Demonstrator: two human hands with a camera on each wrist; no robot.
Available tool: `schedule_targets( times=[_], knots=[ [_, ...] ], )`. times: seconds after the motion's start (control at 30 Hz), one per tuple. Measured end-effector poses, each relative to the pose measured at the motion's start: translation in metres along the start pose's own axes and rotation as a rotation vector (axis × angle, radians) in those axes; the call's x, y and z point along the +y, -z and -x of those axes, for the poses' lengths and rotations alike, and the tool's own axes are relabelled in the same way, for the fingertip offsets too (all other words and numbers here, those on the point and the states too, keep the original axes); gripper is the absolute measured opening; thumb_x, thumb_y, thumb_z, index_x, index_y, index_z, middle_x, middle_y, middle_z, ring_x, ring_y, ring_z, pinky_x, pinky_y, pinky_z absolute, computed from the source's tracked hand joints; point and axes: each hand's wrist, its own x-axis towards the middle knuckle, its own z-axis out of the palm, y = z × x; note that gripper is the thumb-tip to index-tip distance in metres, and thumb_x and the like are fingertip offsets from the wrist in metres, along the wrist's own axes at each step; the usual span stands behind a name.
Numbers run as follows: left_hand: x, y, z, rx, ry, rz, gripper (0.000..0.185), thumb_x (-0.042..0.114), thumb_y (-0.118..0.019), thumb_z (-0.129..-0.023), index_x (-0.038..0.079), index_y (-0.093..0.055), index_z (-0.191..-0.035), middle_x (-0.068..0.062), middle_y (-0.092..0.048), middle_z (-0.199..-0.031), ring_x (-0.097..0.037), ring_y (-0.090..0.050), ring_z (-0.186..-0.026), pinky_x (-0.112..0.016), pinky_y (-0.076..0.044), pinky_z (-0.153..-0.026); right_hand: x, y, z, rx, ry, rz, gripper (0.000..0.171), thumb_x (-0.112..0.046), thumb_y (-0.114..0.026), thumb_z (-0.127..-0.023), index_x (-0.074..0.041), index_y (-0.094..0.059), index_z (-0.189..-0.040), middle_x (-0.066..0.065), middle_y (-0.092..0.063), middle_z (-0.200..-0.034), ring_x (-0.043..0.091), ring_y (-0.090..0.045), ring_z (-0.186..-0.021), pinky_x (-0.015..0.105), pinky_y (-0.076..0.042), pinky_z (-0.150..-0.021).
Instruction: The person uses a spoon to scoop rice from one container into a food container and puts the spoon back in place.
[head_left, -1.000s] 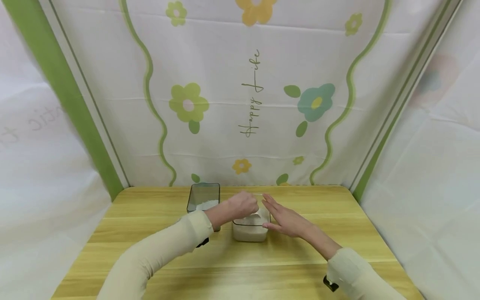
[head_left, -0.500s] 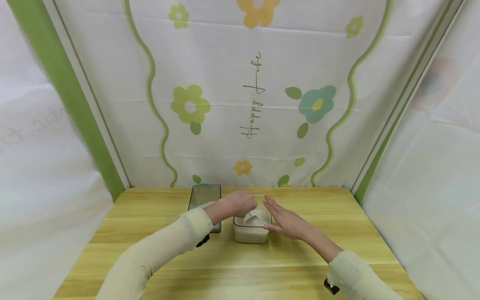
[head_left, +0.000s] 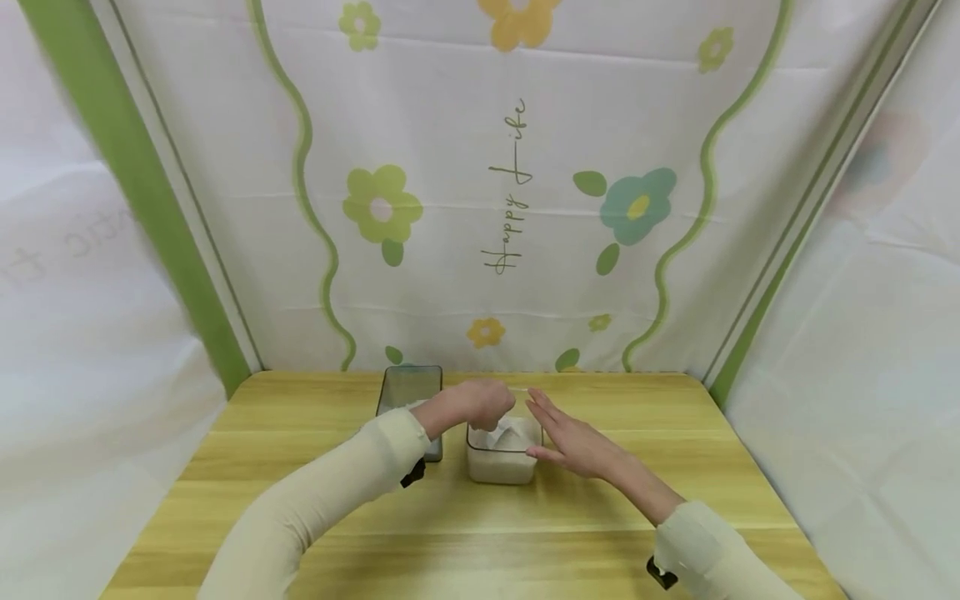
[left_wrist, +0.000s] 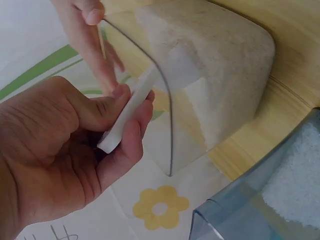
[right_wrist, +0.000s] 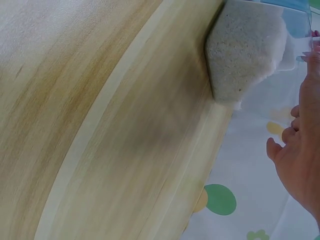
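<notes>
A clear square container (head_left: pixel 501 463) filled with white grain stands mid-table. My left hand (head_left: pixel 486 403) hovers over its open top and grips the flat handle of a white scoop (left_wrist: pixel 129 116), whose bowl (head_left: pixel 508 433) sits in the grain. In the left wrist view the fingers curl round that handle, close to the container's clear rim (left_wrist: pixel 165 105). My right hand (head_left: pixel 561 435) lies flat, fingers straight, against the container's right wall. The right wrist view shows the grain-filled container (right_wrist: pixel 246 54) and my right hand's fingers (right_wrist: pixel 299 150) beside it.
A second, grey-tinted clear container (head_left: pixel 408 398) holding some white grain stands just left of the first, behind my left forearm. The wooden table (head_left: pixel 480 533) is walled at the back and sides by a flowered white-and-green cloth (head_left: pixel 510 192).
My left hand has shifted slightly over the container and the scoop has tipped a little in the grain. The right hand stays against the container's side.
</notes>
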Motion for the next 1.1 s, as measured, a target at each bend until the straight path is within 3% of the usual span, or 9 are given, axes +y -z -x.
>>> schedule_targets(
  times=[0.13,0.27,0.5,0.63,0.83,1.0,1.1],
  knots=[
    [-0.001,0.007,0.003,-0.086,0.051,0.160,0.027,0.006,-0.060,-0.097,0.013,-0.060,-0.071,0.005,-0.043,-0.049,-0.005,-0.044,-0.043,-0.018,-0.041,-0.046,0.001,0.000,0.000,-0.001,-0.002,-0.014,0.084,-0.059,-0.044,-0.100,-0.004,-0.020,-0.159,0.010,-0.004,-0.169,0.033,-0.040,-0.144,0.047,-0.045,-0.107],
    [0.001,0.005,0.001,-0.098,0.085,0.205,0.037,0.003,-0.058,-0.094,0.015,-0.050,-0.061,0.006,-0.028,-0.045,-0.005,-0.035,-0.036,-0.018,-0.034,-0.040,0.000,-0.001,0.000,-0.008,0.002,-0.016,0.084,-0.059,-0.043,-0.100,-0.005,-0.019,-0.159,0.011,-0.004,-0.169,0.033,-0.040,-0.144,0.047,-0.045,-0.107],
    [0.003,-0.001,-0.012,-0.117,0.132,0.304,0.024,0.001,-0.055,-0.095,0.012,-0.058,-0.074,0.006,-0.028,-0.049,-0.006,-0.037,-0.037,-0.019,-0.036,-0.039,0.000,0.000,0.000,-0.009,-0.006,-0.032,0.085,-0.059,-0.045,-0.100,-0.003,-0.018,-0.159,0.009,-0.001,-0.169,0.034,-0.038,-0.145,0.048,-0.043,-0.109],
    [-0.004,-0.002,-0.017,-0.140,0.108,0.282,0.038,0.002,-0.056,-0.095,0.015,-0.049,-0.059,0.006,-0.025,-0.045,-0.006,-0.035,-0.035,-0.019,-0.036,-0.040,0.002,0.000,0.000,-0.006,-0.007,-0.031,0.086,-0.060,-0.044,-0.100,-0.005,-0.017,-0.159,0.009,-0.001,-0.169,0.034,-0.040,-0.143,0.048,-0.043,-0.109],
    [-0.018,0.001,-0.011,-0.179,0.061,0.363,0.056,0.008,-0.057,-0.097,0.017,-0.037,-0.045,0.005,-0.024,-0.042,-0.007,-0.033,-0.035,-0.020,-0.040,-0.043,0.003,-0.001,0.000,-0.011,-0.012,-0.032,0.085,-0.059,-0.045,-0.100,-0.006,-0.017,-0.160,0.008,-0.001,-0.169,0.033,-0.037,-0.146,0.048,-0.042,-0.110],
    [-0.026,-0.001,0.003,-0.148,-0.001,0.415,0.056,0.011,-0.058,-0.099,0.015,-0.046,-0.045,0.006,-0.030,-0.040,-0.007,-0.029,-0.035,-0.020,-0.037,-0.044,0.002,-0.001,0.000,-0.010,-0.014,-0.033,0.085,-0.059,-0.045,-0.100,-0.005,-0.017,-0.159,0.008,-0.001,-0.169,0.032,-0.031,-0.149,0.049,-0.040,-0.111],
    [-0.027,-0.008,0.017,-0.086,-0.005,0.512,0.055,0.008,-0.057,-0.098,0.013,-0.046,-0.045,0.007,-0.028,-0.040,-0.007,-0.023,-0.036,-0.021,-0.036,-0.045,0.001,-0.001,0.000,-0.006,-0.009,-0.032,0.085,-0.059,-0.045,-0.100,-0.004,-0.017,-0.159,0.009,-0.002,-0.169,0.032,-0.029,-0.150,0.049,-0.040,-0.112]
  ],
)
